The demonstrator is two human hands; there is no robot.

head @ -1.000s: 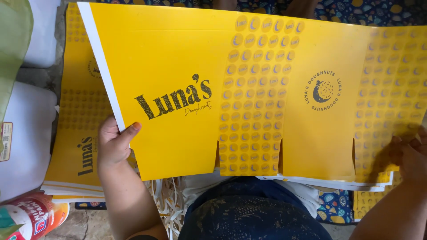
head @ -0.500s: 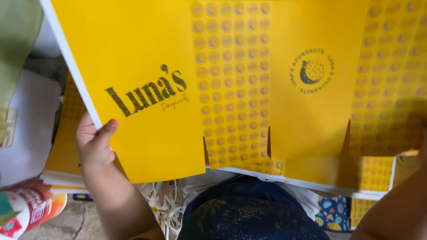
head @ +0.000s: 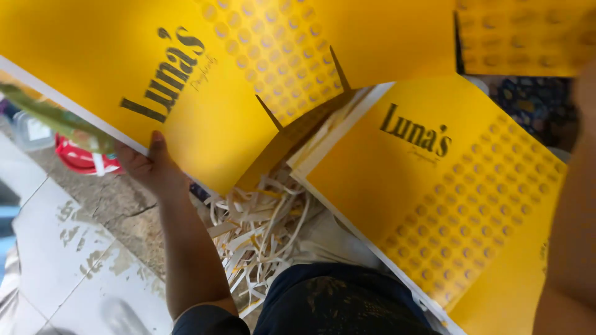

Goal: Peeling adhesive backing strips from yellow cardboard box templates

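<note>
My left hand (head: pixel 151 166) grips the lower edge of a large flat yellow cardboard box blank (head: pixel 205 68) printed with dark lettering and a dotted panel; it is lifted and tilted up to the left. Under it lies a stack of the same yellow blanks (head: pixel 447 198), its top sheet showing lettering and dots. My right arm (head: pixel 574 236) fills the right edge as a blur; the hand itself is out of sight.
A heap of white and yellow paper strips (head: pixel 261 229) lies on the floor in front of my dark-clad knee (head: pixel 335 304). A red and white container (head: pixel 84 160) sits at the left on the worn tiled floor (head: pixel 74 260). Patterned blue cloth (head: pixel 528 105) shows at upper right.
The top yellow blank has been lifted and swung up to the left, off the stack, uncovering the sheet below. My view has turned left and down toward the floor.
</note>
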